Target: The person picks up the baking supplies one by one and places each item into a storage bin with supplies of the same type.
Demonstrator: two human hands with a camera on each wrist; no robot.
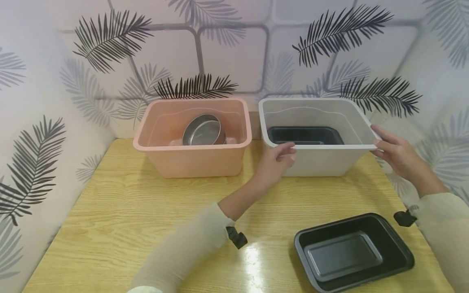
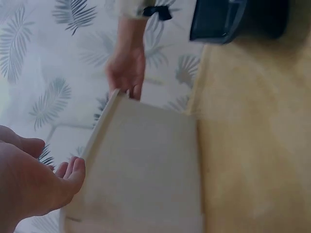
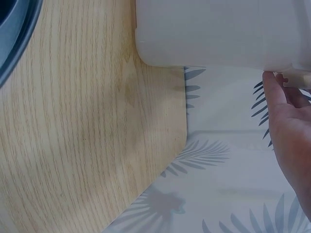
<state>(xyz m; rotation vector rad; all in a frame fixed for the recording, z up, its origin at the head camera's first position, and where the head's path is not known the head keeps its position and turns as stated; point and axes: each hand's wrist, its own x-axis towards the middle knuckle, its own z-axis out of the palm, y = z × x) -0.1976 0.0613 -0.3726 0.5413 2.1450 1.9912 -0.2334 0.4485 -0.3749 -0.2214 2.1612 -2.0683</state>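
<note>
My right hand [image 1: 397, 154] grips the right end of a white plastic bin's rim [image 1: 326, 147], thumb on top and fingers beneath. In the right wrist view, the fingers [image 3: 276, 92] reach under that rim. At the bin's front left, my left hand [image 1: 272, 167] is beside the rim, thumb and fingers apart and loosely bent. In the left wrist view, its fingertips [image 2: 77, 167] are close to the rim; whether they touch it I cannot tell. Inside the white bin lies a dark rectangular baking pan [image 1: 305, 135], partly hidden by the front wall.
Left of the white bin stands a pink bin [image 1: 198, 160] with a round metal cake tin [image 1: 203, 131] tilted inside. A second dark loaf-style baking pan [image 1: 344, 256] lies at the front right of the wooden table [image 1: 121, 211]. A leaf-patterned wall [image 1: 234, 61] rises behind the bins.
</note>
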